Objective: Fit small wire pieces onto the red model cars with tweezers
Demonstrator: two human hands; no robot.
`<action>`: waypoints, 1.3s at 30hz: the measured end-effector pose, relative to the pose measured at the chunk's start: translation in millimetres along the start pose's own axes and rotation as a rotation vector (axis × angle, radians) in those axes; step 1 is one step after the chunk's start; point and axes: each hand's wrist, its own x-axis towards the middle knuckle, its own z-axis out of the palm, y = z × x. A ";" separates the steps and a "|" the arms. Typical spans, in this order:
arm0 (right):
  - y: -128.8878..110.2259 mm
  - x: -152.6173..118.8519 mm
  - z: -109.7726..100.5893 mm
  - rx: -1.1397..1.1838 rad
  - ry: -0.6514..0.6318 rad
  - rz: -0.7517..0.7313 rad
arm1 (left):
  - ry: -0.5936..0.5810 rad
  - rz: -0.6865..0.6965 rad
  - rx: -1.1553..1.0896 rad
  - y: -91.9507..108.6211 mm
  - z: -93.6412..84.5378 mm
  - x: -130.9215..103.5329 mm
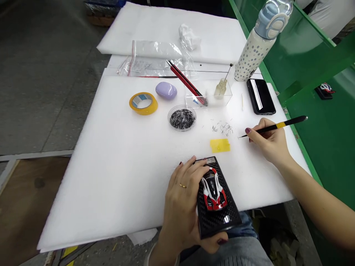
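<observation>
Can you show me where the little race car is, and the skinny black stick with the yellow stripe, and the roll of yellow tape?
Race car (213, 190): head view, middle of its body.
Skinny black stick (280, 125): head view, yellow stripe.
Tape roll (151, 109): head view, front of the ring.

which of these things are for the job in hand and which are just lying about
Likely for the job: black base with model car, in the left hand; fine-tipped tool, in the right hand; dish of black slivers; loose black slivers.

Probably just lying about: spotted bottle; black handheld device; crumpled tissue; lilac rounded object.
</observation>
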 end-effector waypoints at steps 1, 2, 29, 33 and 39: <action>-0.5 -0.4 -0.1 -0.029 0.005 0.002 | 0.003 0.008 -0.006 0.1 -0.3 0.2; -1.2 -0.3 0.1 -0.051 0.003 0.004 | 0.004 0.016 -0.011 0.3 -0.8 0.3; -11.4 29.8 21.0 0.079 -0.005 0.115 | -0.014 0.006 -0.013 2.8 -3.1 1.3; -7.7 28.9 20.5 0.019 0.018 0.125 | -0.026 -0.011 0.013 1.1 -2.3 0.5; -5.2 26.9 18.2 -0.024 0.009 0.107 | -0.035 -0.017 0.009 2.0 -3.5 0.2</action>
